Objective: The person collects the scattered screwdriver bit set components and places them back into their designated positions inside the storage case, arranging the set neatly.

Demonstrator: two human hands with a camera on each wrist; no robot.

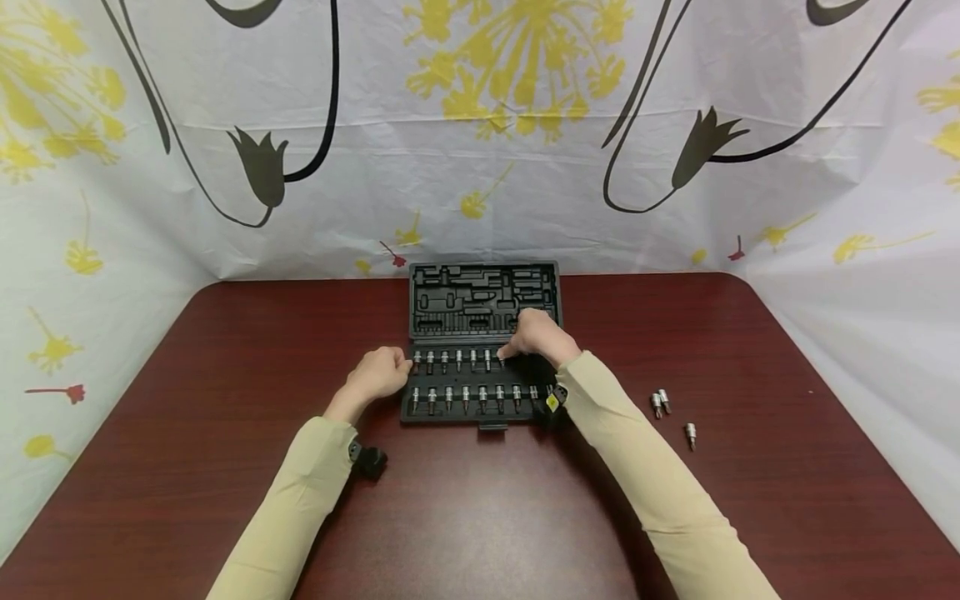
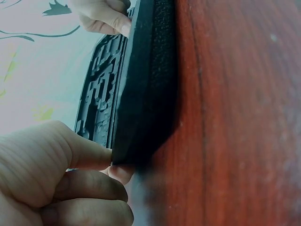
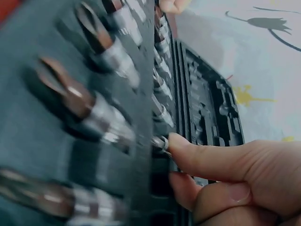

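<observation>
An opened black plastic case (image 1: 457,380) lies on the table with two rows of silver bit sockets (image 1: 483,398) in its slots. My left hand (image 1: 378,372) holds the case's left edge; in the left wrist view the thumb (image 2: 91,154) lies on top of the corner and a finger beneath it. Over the right part of the upper row, my right hand (image 1: 542,335) has its thumb and curled index finger at a bit socket (image 3: 161,142) at that row's end. In the right wrist view the thumb tip (image 3: 181,147) touches this socket's end.
The moulded lid (image 1: 450,300) stands open at the back, near a patterned cloth (image 1: 525,208). Two loose bit sockets (image 1: 660,403) lie together right of the case on the reddish-brown table (image 1: 247,367), with another bit socket (image 1: 691,436) nearer the front.
</observation>
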